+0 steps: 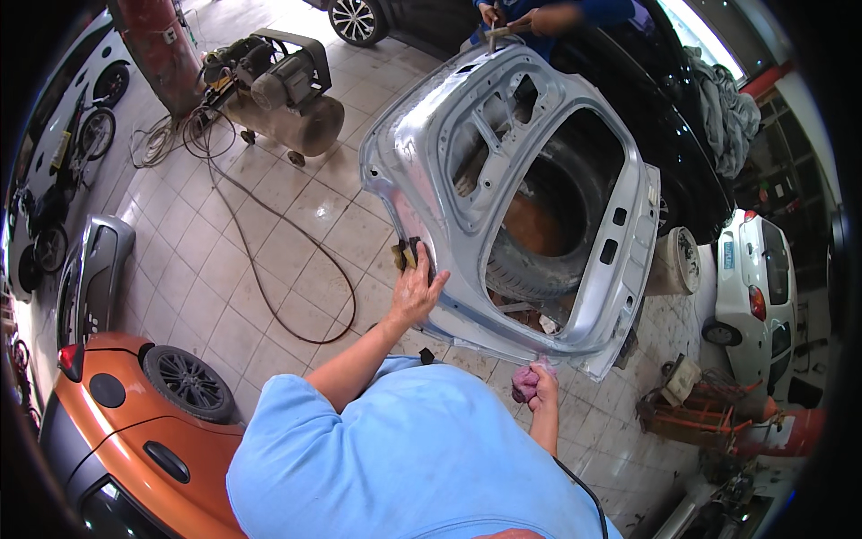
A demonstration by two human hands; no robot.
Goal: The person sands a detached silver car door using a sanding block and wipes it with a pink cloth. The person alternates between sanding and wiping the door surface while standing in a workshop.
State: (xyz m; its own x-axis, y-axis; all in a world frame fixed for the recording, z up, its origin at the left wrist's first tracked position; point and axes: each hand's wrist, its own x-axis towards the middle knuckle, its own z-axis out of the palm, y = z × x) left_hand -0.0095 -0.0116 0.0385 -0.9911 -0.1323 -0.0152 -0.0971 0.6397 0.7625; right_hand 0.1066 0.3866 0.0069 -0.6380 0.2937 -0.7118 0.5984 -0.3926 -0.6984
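A bare silver-grey car tailgate (449,180) lies with its inner side up in front of me; a large tyre (575,211) shows through its window opening. My left hand (416,292) reaches to the tailgate's left edge, its fingers pressing a small dark and tan pad (400,256) against the metal. The thumb is spread away from it. The pad's exact kind is hard to make out. At the tailgate's near right corner, my right hand (542,388) is closed round a bunched pinkish cloth (524,384).
Across the tailgate, another person's hands (491,15) hold a tool at its far edge. An air compressor (296,117) stands far left, its hose (269,211) looping over the tiled floor. An orange car (135,395) is near left, a bucket (675,260) right.
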